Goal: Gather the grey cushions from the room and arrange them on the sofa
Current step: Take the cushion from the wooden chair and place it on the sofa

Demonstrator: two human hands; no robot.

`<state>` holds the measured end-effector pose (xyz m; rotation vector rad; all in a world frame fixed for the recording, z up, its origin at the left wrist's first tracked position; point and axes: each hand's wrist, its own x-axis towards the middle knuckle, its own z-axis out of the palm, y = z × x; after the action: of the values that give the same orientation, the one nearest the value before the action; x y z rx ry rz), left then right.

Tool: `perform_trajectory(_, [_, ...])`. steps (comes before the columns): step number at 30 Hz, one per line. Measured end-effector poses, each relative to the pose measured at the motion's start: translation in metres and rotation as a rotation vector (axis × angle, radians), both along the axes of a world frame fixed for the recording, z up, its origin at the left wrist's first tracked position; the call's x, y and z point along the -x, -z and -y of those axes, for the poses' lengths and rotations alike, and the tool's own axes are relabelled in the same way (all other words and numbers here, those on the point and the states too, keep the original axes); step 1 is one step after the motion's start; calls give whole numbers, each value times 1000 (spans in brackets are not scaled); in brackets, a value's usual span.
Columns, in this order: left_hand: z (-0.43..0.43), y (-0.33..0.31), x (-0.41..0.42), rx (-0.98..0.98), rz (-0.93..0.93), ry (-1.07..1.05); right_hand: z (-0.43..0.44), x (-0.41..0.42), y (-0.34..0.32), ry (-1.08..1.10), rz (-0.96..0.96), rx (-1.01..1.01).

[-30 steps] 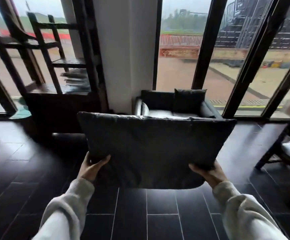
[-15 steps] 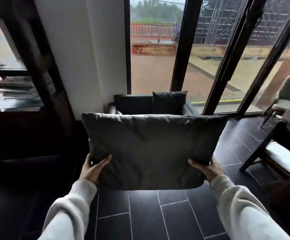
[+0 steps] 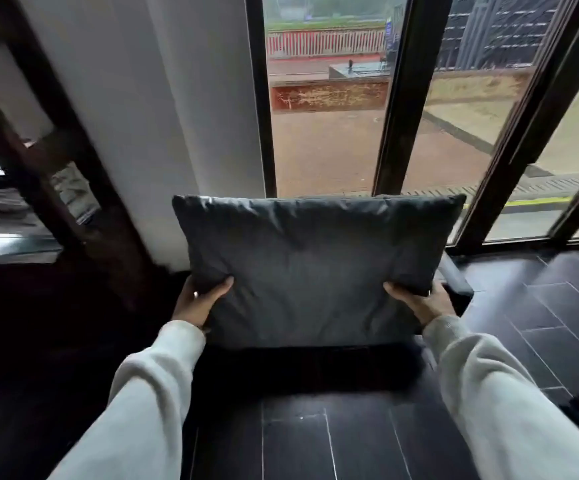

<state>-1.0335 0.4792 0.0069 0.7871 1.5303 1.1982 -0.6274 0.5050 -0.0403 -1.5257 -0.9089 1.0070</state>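
Observation:
A large grey cushion (image 3: 315,265) stands upright in front of me, filling the middle of the view. My left hand (image 3: 200,301) grips its lower left corner and my right hand (image 3: 419,303) grips its lower right corner. The cushion hides most of the dark sofa (image 3: 457,284); only the right armrest and the dark front edge below the cushion show. The smaller cushion seen earlier on the sofa is hidden behind the one I hold.
A white pillar (image 3: 163,109) rises behind the sofa on the left, with dark wooden shelving (image 3: 49,168) beside it. Tall dark-framed windows (image 3: 405,98) stand behind. Dark floor tiles (image 3: 540,323) stretch to the right and below.
I have moved much closer to the sofa. The cushion, still held in both hands, now stands over the sofa seat and covers it and the small cushion.

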Motion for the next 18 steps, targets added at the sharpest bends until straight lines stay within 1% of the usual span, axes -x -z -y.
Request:
perform_trajectory(4, [-102,-41,2,-28,-55,-6,-108,0,-43,-61,33,-103])
perform_trajectory(6, [-159,-63,7,-114,-41,-35,-163,-2,-64,-99,41,-158])
perform_trajectory(8, [-212,-85,10,-190,-63,-34,-215,-6,-85,-183,78,-150])
perform_trajectory(11, [-286,-101,20,-256,-122,13,-290,-8,-103,-267,127,-75])
perform_trajectory(14, [-364,-86,34,-272,-116,-16,-368,5,-103,-270,120,-98])
perform_trajectory(18, [-480,-30,51,-262,-48,-76,-481,34,-71,-245,64,-64])
